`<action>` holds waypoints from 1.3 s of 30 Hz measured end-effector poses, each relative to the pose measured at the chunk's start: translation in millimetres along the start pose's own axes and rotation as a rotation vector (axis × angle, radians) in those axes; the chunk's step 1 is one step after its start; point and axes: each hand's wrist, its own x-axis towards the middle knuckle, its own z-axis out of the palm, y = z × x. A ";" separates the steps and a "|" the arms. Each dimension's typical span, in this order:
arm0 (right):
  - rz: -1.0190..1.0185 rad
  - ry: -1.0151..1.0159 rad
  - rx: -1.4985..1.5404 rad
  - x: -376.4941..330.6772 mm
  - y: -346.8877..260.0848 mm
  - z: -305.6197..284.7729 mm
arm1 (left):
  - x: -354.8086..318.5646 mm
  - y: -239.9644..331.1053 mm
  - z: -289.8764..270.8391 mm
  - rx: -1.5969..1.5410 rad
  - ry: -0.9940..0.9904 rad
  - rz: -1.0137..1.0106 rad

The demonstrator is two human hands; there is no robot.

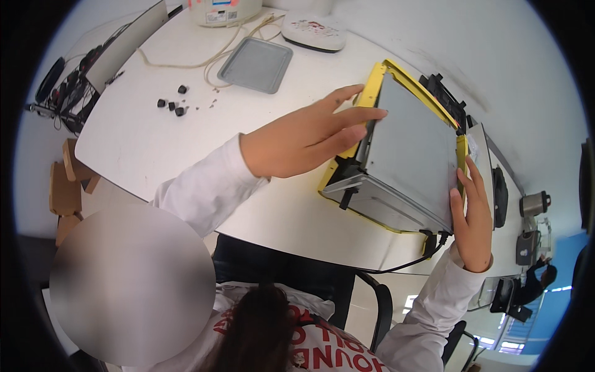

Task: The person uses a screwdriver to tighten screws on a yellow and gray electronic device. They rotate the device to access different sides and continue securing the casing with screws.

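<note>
A box-shaped appliance (412,124), like a small oven, lies tilted on the white table, with a grey metal panel facing up and a yellow casing (421,93) around it. My left hand (307,137) reaches to its left side, fingers spread, the tips touching the yellow edge and the grey panel's rim. Along the right side rests my right hand (474,217), its fingers stretched out against the casing. A black power cord (406,266) runs from the corner beside my right hand. Neither hand visibly wraps around anything; the casing's underside is hidden.
Several black knobs (180,112) and tiny pieces lie on the table's left part. Behind them are a grey tray (257,65), a pale cable, a white rounded object (313,34) and a white container (224,12). A black chair (279,260) stands at the near edge.
</note>
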 end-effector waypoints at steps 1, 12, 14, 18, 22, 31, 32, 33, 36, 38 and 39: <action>-0.025 0.010 -0.039 -0.1 -0.3 1.0 | 1.3 -7.4 4.1 0.003 0.023 0.053; -0.497 -0.155 0.209 35.6 -81.6 0.6 | -5.1 -18.3 14.6 0.038 0.103 0.089; -0.540 -0.208 0.235 43.1 -84.0 7.1 | -6.5 -18.3 13.2 -0.034 0.096 0.092; -0.518 -0.259 0.309 46.1 -77.3 18.7 | -9.4 -2.2 15.4 -0.002 0.209 0.110; -0.527 -0.267 0.285 45.1 -74.8 19.9 | -19.7 2.5 25.2 0.274 0.534 0.331; -0.485 -0.277 0.265 41.6 -77.7 21.7 | -71.1 49.5 70.7 0.394 0.477 -0.109; -0.480 -0.274 0.255 41.0 -77.5 21.6 | -69.6 47.4 75.2 0.367 0.496 -0.133; -0.476 -0.270 0.246 40.2 -77.1 21.4 | -66.7 47.1 79.6 0.340 0.515 -0.157; -0.468 -0.261 0.228 37.3 -77.9 20.9 | -57.9 47.7 84.9 0.323 0.528 -0.179; -0.482 -0.254 0.213 36.2 -76.9 21.0 | -51.4 46.6 87.1 0.329 0.535 -0.189; -0.494 -0.251 0.197 36.0 -76.8 20.5 | -48.3 44.6 88.9 0.324 0.544 -0.198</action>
